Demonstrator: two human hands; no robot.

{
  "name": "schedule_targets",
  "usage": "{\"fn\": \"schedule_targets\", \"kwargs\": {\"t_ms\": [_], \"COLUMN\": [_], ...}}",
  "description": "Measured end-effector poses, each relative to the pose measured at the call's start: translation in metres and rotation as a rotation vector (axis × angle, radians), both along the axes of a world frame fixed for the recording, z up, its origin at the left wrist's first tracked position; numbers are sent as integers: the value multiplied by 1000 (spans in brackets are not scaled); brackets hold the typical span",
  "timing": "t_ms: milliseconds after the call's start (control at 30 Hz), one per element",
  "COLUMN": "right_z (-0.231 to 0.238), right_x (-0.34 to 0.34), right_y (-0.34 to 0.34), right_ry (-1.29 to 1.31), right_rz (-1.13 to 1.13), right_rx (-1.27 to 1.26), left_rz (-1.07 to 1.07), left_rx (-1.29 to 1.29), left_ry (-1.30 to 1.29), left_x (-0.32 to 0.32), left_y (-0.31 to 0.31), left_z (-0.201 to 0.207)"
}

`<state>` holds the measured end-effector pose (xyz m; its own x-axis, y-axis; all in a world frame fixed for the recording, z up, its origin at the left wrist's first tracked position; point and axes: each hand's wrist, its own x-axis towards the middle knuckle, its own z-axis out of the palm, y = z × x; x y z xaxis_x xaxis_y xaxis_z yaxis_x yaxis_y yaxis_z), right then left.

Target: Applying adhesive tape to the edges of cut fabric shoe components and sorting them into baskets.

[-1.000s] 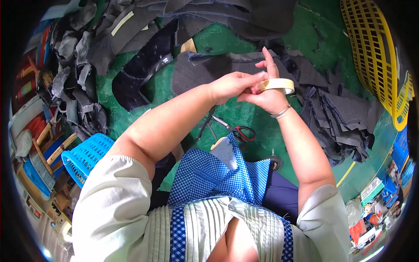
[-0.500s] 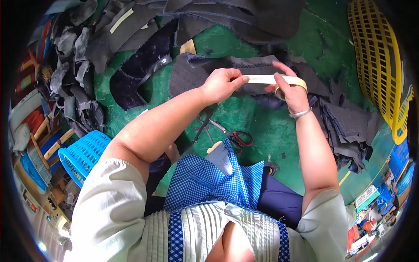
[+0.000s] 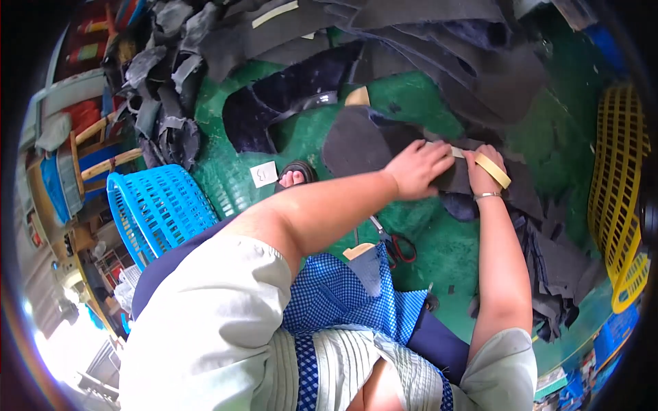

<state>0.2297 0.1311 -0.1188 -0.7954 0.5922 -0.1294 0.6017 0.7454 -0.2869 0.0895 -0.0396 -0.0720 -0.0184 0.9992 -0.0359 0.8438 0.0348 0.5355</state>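
both hands have dropped from mid-air onto the dark fabric piece (image 3: 356, 140): left hand (image 3: 418, 168) presses the tape end flat under its fingers, right hand (image 3: 483, 168) curls around the tape roll (image 3: 495, 168), strip stretched between them.

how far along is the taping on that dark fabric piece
Done: a strip is pulled off the tape roll and reaches the left hand. In hand: the left hand presses the strip's end on the dark fabric piece, and the right hand holds the roll. Left: the strip looks uncut, and the scissors lie untouched on the green floor.
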Motion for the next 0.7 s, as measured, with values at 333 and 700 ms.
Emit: {"fn": "schedule_targets", "kwargs": {"t_ms": [333, 700], "right_z": [95, 89], "right_x": [5, 50], "right_y": [82, -37], "right_ry": [-41, 218], "right_rz": [179, -144], "right_rx": [-372, 305], "left_rz": [-3, 126], "left_rx": [-357, 58], "left_ry": [-3, 835], "left_x": [-9, -238], "left_y": [-27, -98], "left_z": [-23, 236]}}
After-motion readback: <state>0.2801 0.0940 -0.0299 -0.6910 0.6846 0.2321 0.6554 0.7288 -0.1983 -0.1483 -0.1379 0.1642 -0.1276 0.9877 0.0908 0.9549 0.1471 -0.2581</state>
